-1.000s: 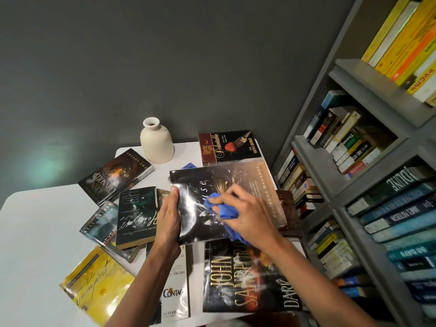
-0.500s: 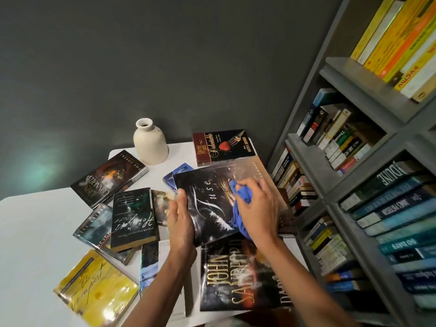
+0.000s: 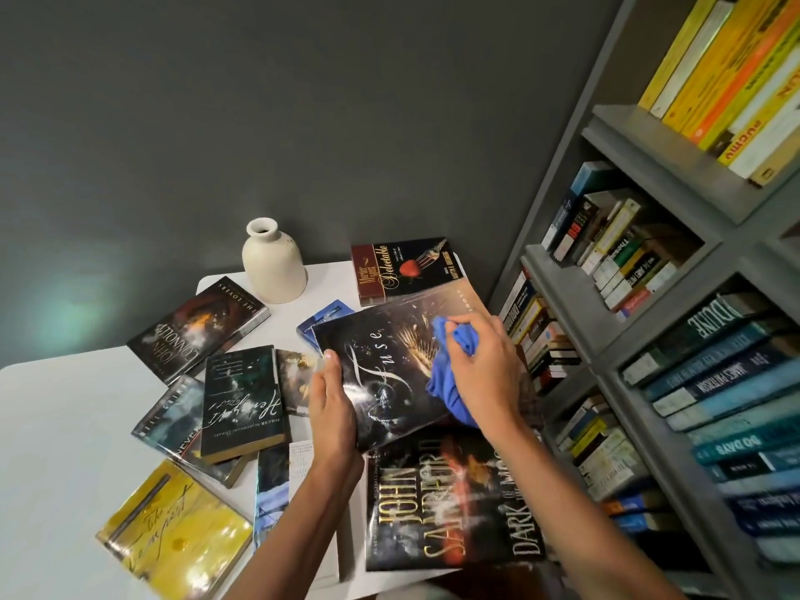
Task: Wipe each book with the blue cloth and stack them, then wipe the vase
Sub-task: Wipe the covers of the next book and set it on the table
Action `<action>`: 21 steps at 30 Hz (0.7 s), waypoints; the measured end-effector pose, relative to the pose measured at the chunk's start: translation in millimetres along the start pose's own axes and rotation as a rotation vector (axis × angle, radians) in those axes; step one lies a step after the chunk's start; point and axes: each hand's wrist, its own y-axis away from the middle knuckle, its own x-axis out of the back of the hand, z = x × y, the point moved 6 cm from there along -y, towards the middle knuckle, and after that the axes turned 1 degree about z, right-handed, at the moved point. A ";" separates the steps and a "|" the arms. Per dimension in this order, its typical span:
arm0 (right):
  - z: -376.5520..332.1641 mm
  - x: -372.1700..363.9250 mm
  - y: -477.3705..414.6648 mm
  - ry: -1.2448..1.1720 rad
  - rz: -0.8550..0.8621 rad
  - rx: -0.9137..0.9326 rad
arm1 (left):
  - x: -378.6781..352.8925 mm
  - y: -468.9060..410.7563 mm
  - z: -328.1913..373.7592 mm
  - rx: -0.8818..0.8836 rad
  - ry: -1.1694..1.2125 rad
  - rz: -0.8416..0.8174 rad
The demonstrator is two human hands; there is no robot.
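The vase (image 3: 274, 264) stands behind the books (image 3: 242, 400) on the table (image 3: 65, 426), bookshelf (image 3: 649, 140) to the right.

White table (image 3: 65, 426) set against dark grey wall (image 3: 303, 101). Grey bookcase (image 3: 649, 136) at right: yellow and orange spines (image 3: 736, 58) on top level, teal and blue volumes (image 3: 727, 383) stacked flat lower. Pale light patch (image 3: 73, 313) on wall, left.

A matte dark grey wall (image 3: 303, 101) backs the white counter (image 3: 65, 426), with a faint greenish glow (image 3: 60, 313) on its left. A grey bookcase (image 3: 649, 166) packed with books (image 3: 736, 80) stands at right.
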 end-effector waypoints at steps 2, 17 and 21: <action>-25.1 -7.2 18.7 -0.055 -0.096 0.144 | -2.5 1.7 -0.6 0.017 0.027 -0.007; -39.3 -18.6 38.5 0.150 -0.054 0.447 | -9.6 2.0 10.5 0.105 0.114 -0.015; -59.7 -33.6 84.9 -0.009 -0.200 0.578 | -6.8 -4.1 1.4 0.143 0.164 -0.030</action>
